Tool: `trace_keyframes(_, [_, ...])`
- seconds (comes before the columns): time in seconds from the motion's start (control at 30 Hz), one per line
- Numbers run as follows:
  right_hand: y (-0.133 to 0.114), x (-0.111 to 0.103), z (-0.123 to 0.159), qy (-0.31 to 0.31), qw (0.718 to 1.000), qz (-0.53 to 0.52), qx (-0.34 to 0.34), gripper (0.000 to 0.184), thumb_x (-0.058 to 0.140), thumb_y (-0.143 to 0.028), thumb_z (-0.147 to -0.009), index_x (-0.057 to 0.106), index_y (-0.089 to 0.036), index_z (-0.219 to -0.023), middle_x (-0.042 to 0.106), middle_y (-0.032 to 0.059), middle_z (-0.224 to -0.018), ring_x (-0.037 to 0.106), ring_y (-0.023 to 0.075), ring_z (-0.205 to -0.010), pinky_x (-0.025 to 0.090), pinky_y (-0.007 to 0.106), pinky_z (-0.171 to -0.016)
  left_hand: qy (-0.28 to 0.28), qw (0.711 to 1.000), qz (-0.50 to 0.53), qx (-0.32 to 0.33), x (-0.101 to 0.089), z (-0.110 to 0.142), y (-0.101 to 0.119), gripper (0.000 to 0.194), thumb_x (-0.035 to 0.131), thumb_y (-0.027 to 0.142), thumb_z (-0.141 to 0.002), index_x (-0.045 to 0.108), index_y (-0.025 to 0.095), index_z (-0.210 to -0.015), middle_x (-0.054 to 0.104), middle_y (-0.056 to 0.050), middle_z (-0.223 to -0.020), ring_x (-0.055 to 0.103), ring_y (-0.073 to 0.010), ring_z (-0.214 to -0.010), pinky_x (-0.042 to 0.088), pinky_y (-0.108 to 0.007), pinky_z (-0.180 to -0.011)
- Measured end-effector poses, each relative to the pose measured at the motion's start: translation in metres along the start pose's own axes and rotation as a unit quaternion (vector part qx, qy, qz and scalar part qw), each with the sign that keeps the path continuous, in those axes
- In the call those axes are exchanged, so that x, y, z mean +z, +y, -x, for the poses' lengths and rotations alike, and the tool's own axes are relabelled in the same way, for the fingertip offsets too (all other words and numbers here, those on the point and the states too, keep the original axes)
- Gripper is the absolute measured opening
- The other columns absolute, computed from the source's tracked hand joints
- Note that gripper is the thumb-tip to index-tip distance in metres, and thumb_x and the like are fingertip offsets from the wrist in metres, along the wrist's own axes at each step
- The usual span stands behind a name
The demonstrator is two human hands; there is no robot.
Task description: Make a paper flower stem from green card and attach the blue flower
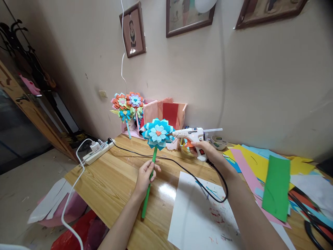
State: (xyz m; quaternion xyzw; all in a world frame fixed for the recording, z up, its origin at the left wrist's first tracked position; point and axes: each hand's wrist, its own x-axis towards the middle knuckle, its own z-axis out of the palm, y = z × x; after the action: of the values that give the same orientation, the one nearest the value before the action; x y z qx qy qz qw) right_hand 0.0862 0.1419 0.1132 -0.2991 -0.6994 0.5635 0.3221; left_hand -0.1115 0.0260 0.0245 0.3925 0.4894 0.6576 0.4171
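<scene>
My left hand (146, 175) is closed around the green stem of a blue paper flower (158, 134), which stands upright with a small orange heart at its centre. In my right hand (204, 148) is a white hot glue gun (189, 133) with an orange trigger, a glue stick jutting from its back. The gun's nozzle points left and meets the flower's right edge in this view; whether it touches the petals I cannot tell. A black cord (179, 164) runs from the gun's handle across the table.
Finished paper flowers (127, 106) stand at the back beside a pink box (182, 108). A power strip (99, 152) lies on the table's left edge. White marked paper (200, 211) is in front; coloured sheets (276, 187) and black scissors (312, 218) lie right. Tape (218, 142) sits behind.
</scene>
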Motion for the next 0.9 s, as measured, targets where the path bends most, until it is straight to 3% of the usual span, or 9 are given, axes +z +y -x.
trace_keyframes(0.17, [0.003,-0.008,0.002,-0.030,1.000,0.004,-0.008,0.040,0.042,-0.041,-0.077,0.043,-0.016,-0.046,0.039,-0.0021,-0.046,0.030,0.0074,-0.043,0.021,0.025,-0.045,-0.010,1.000,-0.006,-0.001,-0.001,0.000,-0.001,0.036,0.053,0.044,-0.077,0.058,0.014,-0.096,0.061,-0.002,-0.070,0.029,-0.0011,-0.036,0.015,-0.018,-0.036])
trace_keyframes(0.33, [0.016,-0.016,-0.002,0.001,0.998,-0.061,-0.012,0.036,0.045,-0.041,-0.076,0.045,-0.016,-0.050,0.039,-0.0026,-0.046,0.029,0.0075,-0.042,0.021,0.025,-0.043,-0.017,1.000,-0.007,-0.002,-0.001,-0.001,-0.003,0.034,0.051,0.043,-0.079,0.057,0.014,-0.097,0.059,-0.001,-0.067,0.029,-0.0007,-0.036,0.015,-0.018,-0.036])
trace_keyframes(0.47, [0.018,-0.017,-0.007,0.079,0.981,-0.168,-0.050,0.028,0.048,-0.042,-0.076,0.054,-0.015,-0.069,0.039,-0.0044,-0.049,0.029,0.0070,-0.041,0.020,0.023,-0.040,0.041,0.999,-0.009,0.009,-0.005,-0.005,-0.005,0.033,0.056,0.042,-0.076,0.059,0.013,-0.093,0.059,-0.001,-0.067,0.034,-0.0022,-0.040,0.023,-0.017,-0.039])
trace_keyframes(0.57, [0.023,-0.011,-0.014,0.148,0.968,-0.186,-0.079,0.031,0.050,-0.046,-0.076,0.053,-0.016,-0.071,0.046,-0.0020,-0.058,0.037,0.0078,-0.048,0.027,0.021,-0.043,0.099,0.995,0.011,0.012,-0.012,-0.010,-0.006,0.032,0.061,0.040,-0.072,0.059,0.013,-0.089,0.060,-0.002,-0.070,0.040,-0.0041,-0.048,0.031,-0.017,-0.047])
trace_keyframes(0.7, [0.044,0.027,-0.028,0.126,0.984,-0.128,-0.012,0.038,0.055,-0.053,-0.069,0.056,-0.016,-0.074,0.057,0.0039,-0.071,0.049,0.0128,-0.060,0.036,0.022,-0.047,0.117,0.990,0.071,0.012,-0.021,-0.012,-0.002,0.033,0.062,0.040,-0.071,0.057,0.013,-0.090,0.057,0.000,-0.069,0.041,-0.0045,-0.051,0.033,-0.016,-0.049])
trace_keyframes(0.8, [0.066,0.078,-0.048,0.087,0.993,-0.077,0.014,0.037,0.052,-0.054,-0.070,0.056,-0.018,-0.074,0.059,0.0052,-0.072,0.052,0.0151,-0.060,0.041,0.025,-0.051,0.138,0.985,0.090,0.051,-0.024,-0.006,0.008,0.031,0.060,0.039,-0.073,0.055,0.015,-0.091,0.056,0.001,-0.068,0.042,-0.0048,-0.051,0.035,-0.016,-0.050])
trace_keyframes(0.9, [0.082,0.128,-0.075,0.082,0.996,-0.017,-0.007,0.027,0.047,-0.046,-0.076,0.053,-0.020,-0.076,0.060,0.0048,-0.075,0.055,0.0169,-0.065,0.042,0.027,-0.055,0.140,0.985,0.068,0.073,-0.022,0.005,0.022,0.028,0.060,0.037,-0.074,0.057,0.015,-0.092,0.060,0.000,-0.072,0.047,-0.0063,-0.054,0.039,-0.018,-0.054])
